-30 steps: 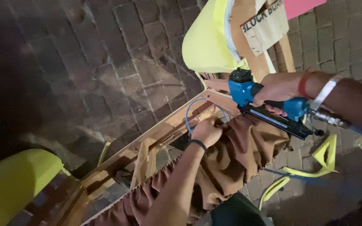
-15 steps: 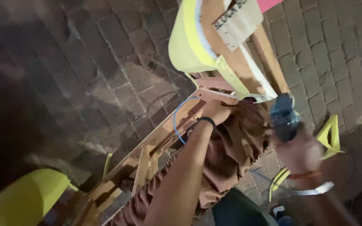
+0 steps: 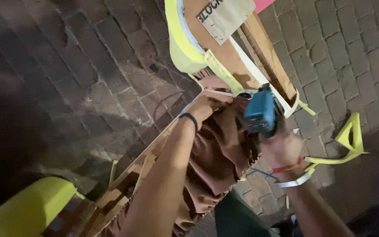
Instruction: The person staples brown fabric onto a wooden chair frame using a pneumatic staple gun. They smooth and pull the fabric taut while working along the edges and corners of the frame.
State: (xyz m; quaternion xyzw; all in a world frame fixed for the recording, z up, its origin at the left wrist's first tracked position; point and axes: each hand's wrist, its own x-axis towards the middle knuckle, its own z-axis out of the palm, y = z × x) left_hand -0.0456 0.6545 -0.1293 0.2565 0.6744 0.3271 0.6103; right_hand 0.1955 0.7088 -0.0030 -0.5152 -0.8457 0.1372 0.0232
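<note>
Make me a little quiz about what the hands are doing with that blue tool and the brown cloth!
1. True or false: the right hand holds the blue staple gun.
2. What does the left hand press against the wooden frame? A) brown fabric B) a brick C) a bottle
3. Fill in: the scraps lying on the brick paving are ____ in colour.

Key: 1 true; 2 A; 3 yellow, as with the foam scrap at the right.
</note>
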